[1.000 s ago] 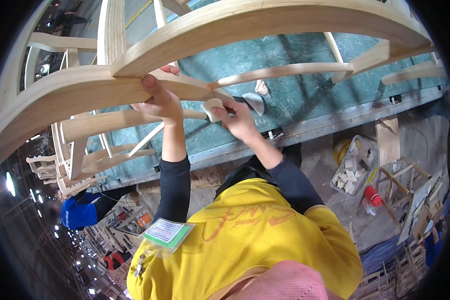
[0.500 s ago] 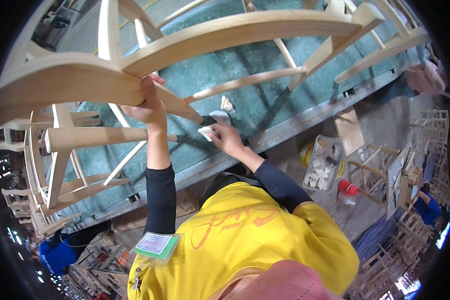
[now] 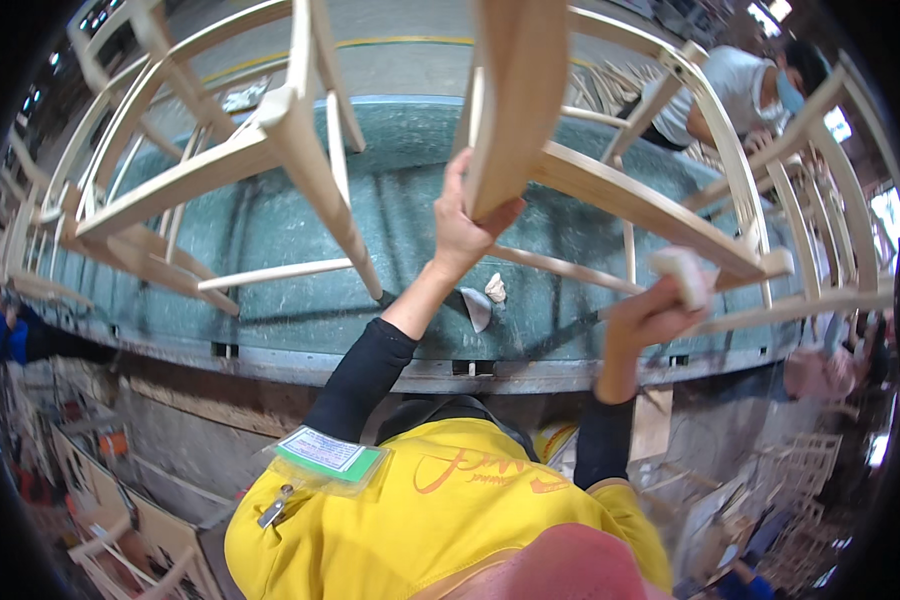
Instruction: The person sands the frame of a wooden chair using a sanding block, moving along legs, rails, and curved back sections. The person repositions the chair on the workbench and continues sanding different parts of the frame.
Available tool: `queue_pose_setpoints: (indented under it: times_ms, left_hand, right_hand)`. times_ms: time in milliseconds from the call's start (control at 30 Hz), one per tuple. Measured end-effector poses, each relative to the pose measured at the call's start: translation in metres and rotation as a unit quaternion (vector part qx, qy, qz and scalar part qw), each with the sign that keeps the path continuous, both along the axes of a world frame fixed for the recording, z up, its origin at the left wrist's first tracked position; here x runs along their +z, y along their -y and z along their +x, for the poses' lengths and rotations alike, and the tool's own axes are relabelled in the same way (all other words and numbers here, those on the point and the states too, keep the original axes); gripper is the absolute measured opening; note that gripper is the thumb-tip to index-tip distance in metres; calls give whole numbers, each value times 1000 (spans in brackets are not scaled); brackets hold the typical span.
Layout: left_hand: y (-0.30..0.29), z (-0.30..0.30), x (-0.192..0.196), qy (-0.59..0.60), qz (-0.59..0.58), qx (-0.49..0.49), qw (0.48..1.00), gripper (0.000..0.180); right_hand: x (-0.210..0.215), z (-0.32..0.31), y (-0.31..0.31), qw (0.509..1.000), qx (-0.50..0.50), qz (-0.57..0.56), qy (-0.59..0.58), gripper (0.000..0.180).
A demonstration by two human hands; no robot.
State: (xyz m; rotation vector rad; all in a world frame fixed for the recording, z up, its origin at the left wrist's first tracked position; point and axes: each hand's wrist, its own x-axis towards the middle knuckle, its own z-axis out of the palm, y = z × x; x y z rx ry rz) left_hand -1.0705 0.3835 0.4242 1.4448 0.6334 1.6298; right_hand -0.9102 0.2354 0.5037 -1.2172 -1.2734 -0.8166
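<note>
A bare wooden chair frame (image 3: 310,180) lies tipped over a green-topped workbench (image 3: 300,290). My left hand (image 3: 465,225) grips one of its thick curved rails (image 3: 515,90) from below, fingers wrapped around the wood. My right hand (image 3: 650,315) is closed on a small pale sanding block (image 3: 682,272), pressed against a thinner rail (image 3: 650,205) of the same frame. That hand looks motion-blurred.
Two small pale scraps (image 3: 485,298) lie on the bench under the frame. Another person in a white shirt (image 3: 740,90) stands beyond the bench at the upper right. More unfinished chair frames are stacked on the floor at the left (image 3: 100,540) and right (image 3: 810,470).
The chair frame has swung round across the view. My left hand stays on its thick rail, while my right hand with the block has moved right onto a thinner rail.
</note>
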Motion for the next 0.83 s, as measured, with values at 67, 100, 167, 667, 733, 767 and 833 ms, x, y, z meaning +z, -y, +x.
queue_pose_setpoints:
  times_ms: [67, 100, 167, 667, 733, 767, 833]
  left_hand:
    - [8, -11, 5, -27, -12, -24, 999, 57]
    - [10, -13, 5, -26, -16, -27, 999, 55]
    - [8, -13, 5, -23, -22, -35, 999, 52]
    - [52, 15, -56, -123, 88, -114, 982, 93]
    - [58, 5, -77, -171, 75, -135, 973, 93]
    - [65, 1, -84, -181, 59, -160, 968, 92]
    - [70, -7, -101, -215, 30, -193, 957, 89]
  right_hand:
    - [39, 17, -26, 997, -81, 18, -4, 25]
    - [50, 26, -42, 995, -73, -39, -53, 25]
    - [65, 42, -60, 979, -165, -116, -22, 29]
    - [52, 193, -85, 993, 59, -53, -86, 36]
    - [45, 230, -79, 997, 37, -43, -47, 37]
    - [41, 282, -40, 921, -284, -169, 204, 43]
    - [34, 334, 2, 696, -540, -147, 450, 50]
